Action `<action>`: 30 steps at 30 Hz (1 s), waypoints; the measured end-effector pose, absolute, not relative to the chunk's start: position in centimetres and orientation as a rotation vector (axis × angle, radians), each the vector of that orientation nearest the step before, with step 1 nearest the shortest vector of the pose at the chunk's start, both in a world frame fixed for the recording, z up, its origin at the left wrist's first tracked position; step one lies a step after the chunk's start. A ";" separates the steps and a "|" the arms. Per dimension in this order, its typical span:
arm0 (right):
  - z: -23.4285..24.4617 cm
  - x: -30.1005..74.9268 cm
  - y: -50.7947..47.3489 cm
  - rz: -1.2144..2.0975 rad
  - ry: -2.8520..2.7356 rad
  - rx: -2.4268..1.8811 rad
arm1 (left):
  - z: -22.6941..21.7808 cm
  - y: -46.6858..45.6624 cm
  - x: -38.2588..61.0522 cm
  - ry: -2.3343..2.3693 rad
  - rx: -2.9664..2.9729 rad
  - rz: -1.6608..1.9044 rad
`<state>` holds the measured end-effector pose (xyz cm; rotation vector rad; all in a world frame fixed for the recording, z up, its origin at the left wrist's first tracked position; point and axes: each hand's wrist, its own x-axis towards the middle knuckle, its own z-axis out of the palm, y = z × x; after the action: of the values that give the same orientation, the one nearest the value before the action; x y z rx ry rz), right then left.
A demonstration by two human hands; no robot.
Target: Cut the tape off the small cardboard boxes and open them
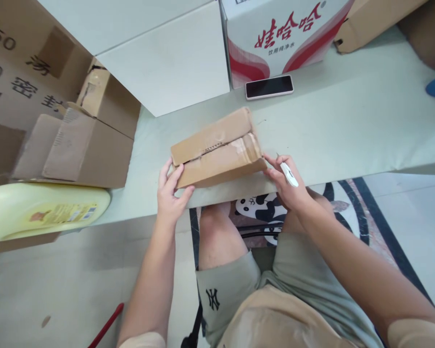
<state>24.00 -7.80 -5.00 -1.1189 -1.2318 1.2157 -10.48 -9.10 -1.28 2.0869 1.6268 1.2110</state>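
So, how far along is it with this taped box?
Done: the cardboard box lies on the table, its top seam looking partly torn. In hand: left hand steadies it, right hand holds a white tool at its end. Left: tape looks uncut, flaps shut.

娃哈哈 on red-white carton, NY on shorts, 50 on box

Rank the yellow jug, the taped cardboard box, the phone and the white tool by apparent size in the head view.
1-2. yellow jug and taped cardboard box: look alike; the frame edge cuts the jug, so unranked.
3. phone.
4. white tool, partly hidden in the right hand.
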 end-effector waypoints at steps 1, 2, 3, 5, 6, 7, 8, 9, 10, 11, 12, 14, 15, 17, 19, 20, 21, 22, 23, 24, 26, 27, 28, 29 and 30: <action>-4.8 23.4 -7.6 1.243 -1.198 -1.046 | -1.6 -9.3 -10.9 1.635 2.003 1.247; -4.5 22.8 -7.4 1.262 -1.171 -0.971 | -1.9 -9.5 -11.2 1.629 1.906 1.297; -4.0 22.3 -7.4 1.262 -1.165 -0.897 | -2.2 -9.6 -11.4 1.612 1.797 1.353; -2.1 21.5 -7.8 1.203 -1.229 -0.773 | -2.7 -10.1 -11.3 1.558 1.584 1.440; -0.9 21.3 -8.3 1.149 -1.281 -0.722 | -2.8 -10.4 -11.0 1.530 1.487 1.456; 0.5 21.2 -8.9 1.101 -1.347 -0.691 | -2.9 -10.8 -10.3 1.502 1.400 1.452; 1.9 21.3 -9.6 1.058 -1.418 -0.679 | -2.8 -11.2 -9.3 1.474 1.319 1.428; 3.2 21.5 -10.2 1.009 -1.485 -0.663 | -2.7 -11.6 -8.1 1.421 1.223 1.397; 4.3 21.8 -10.8 0.974 -1.568 -0.653 | -2.6 -12.1 -6.7 1.342 1.111 1.355; 5.1 22.1 -11.3 0.938 -1.647 -0.657 | -2.5 -12.4 -5.1 1.275 1.004 1.308; 5.7 22.5 -11.6 0.885 -1.714 -0.650 | -2.4 -12.7 -3.4 1.219 0.906 1.257; 5.9 23.4 -11.9 0.765 -1.810 -0.653 | -2.4 -13.0 -0.4 1.164 0.740 1.140; 5.7 23.9 -11.8 0.711 -1.844 -0.672 | -2.4 -13.0 0.9 1.158 0.693 1.027; 5.2 24.9 -11.6 0.635 -1.914 -0.751 | -2.6 -12.9 2.5 1.174 0.660 0.791; 4.8 25.6 -11.6 0.580 -1.997 -0.806 | -2.7 -12.8 2.9 1.211 0.720 0.595; 4.8 25.8 -11.6 0.557 -2.034 -0.815 | -2.7 -12.7 2.7 1.254 0.781 0.544; 4.9 25.8 -11.7 0.539 -2.063 -0.821 | -2.5 -12.6 2.2 1.325 0.861 0.546; 5.0 25.7 -11.8 0.526 -2.083 -0.828 | -2.1 -12.4 1.6 1.419 0.958 0.605; 5.2 25.5 -11.9 0.520 -2.099 -0.839 | -1.5 -12.1 1.0 1.532 1.066 0.729; 5.4 25.1 -12.0 0.515 -2.115 -0.850 | -0.7 -11.6 0.3 1.637 1.189 0.911; 5.8 24.1 -12.2 0.502 -2.163 -0.843 | 1.5 -10.0 -0.6 1.722 1.454 1.244; 5.9 23.4 -12.2 0.496 -2.199 -0.816 | 2.8 -8.8 -0.7 1.706 1.608 1.341; 6.1 22.7 -12.2 0.489 -2.242 -0.781 | 4.1 -7.5 -0.6 1.679 1.758 1.357; 6.2 22.0 -12.1 0.477 -2.284 -0.750 | 5.2 -6.0 -0.2 1.655 1.892 1.322; 6.4 21.5 -12.2 0.457 -2.318 -0.727 | 6.1 -4.5 0.3 1.626 2.006 1.237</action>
<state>21.49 -12.16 6.36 -0.7266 -2.3178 0.4573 0.30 -4.46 6.08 2.0064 1.6262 1.2373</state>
